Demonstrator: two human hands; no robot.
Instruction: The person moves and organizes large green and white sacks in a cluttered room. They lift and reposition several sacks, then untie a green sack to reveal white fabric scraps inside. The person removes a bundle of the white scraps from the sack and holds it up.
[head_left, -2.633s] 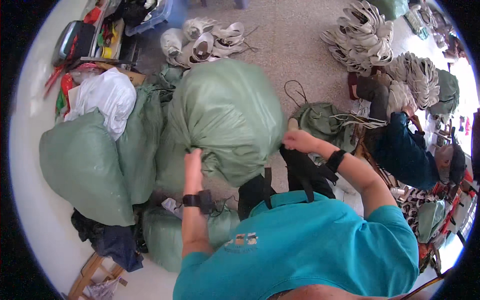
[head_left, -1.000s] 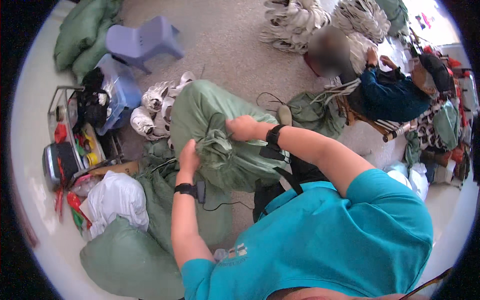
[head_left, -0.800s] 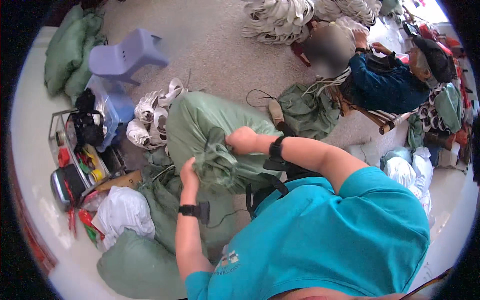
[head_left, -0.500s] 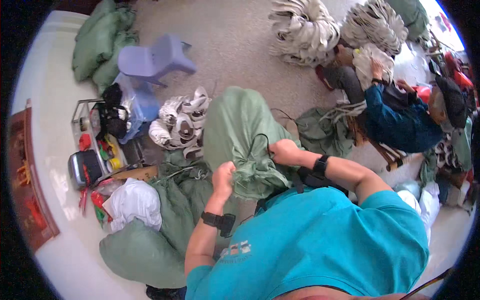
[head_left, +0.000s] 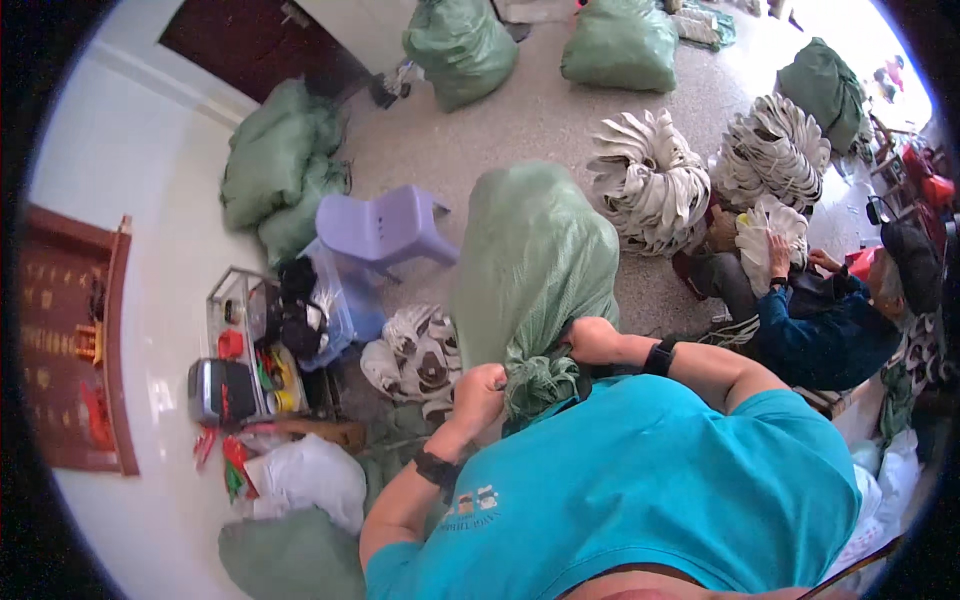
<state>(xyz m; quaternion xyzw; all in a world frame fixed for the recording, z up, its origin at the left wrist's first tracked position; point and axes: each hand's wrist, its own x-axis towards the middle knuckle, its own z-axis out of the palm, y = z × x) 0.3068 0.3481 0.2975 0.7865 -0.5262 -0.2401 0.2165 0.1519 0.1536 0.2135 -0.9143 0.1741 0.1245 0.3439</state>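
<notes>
A bulging green woven sack (head_left: 535,250) stands upright in front of my body, its gathered neck (head_left: 540,382) bunched and crumpled toward my chest. My left hand (head_left: 477,397) is a closed fist at the left side of the neck; what its fingers grip is hidden. On the other side, my right hand (head_left: 594,342) is closed too, with a bit of dark cord showing at its fingers. Left of the sack lies a pile of pale, curved pieces (head_left: 412,355) that look like shoe parts.
A purple plastic chair (head_left: 385,232) stands beyond the pile. To the right, a seated co-worker (head_left: 820,325) handles a ring of pale pieces (head_left: 770,235), near larger coiled stacks (head_left: 650,185). More green sacks (head_left: 275,165) lean by the wall. A metal rack (head_left: 245,340) stands left.
My view has tilted up, showing more floor and sacks at the far side. The dark cord loop that showed over the neck is no longer visible, and the neck looks more tightly bunched.
</notes>
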